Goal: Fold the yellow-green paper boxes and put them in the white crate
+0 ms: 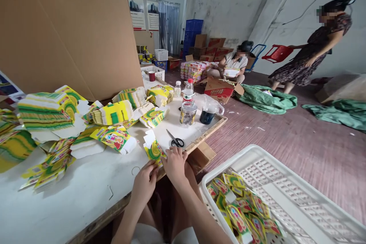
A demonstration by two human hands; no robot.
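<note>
At the table's near edge, a small yellow and green carton (pixel 153 148) with its white flaps standing up is between my hands. The fingers of my left hand (pixel 146 179) are closed on its lower end. My right hand (pixel 175 164) grips its right side with bent fingers, and part of the carton is hidden there. Black-handled scissors (pixel 177 142) lie just beyond my right hand, blades pointing away. To the left, a flattened carton (pixel 114 138) of the same print lies by stacks of flat cartons (pixel 48 116).
A white plastic basket (pixel 254 152) at my right holds several finished-looking cartons (pixel 240 213). A clear jar (pixel 188 114), a water bottle (pixel 188 93) and a dark mug (pixel 207 116) stand on the table. Cardboard (pixel 68 42) rises behind. Two people are beyond, one carrying a red stool (pixel 277 53).
</note>
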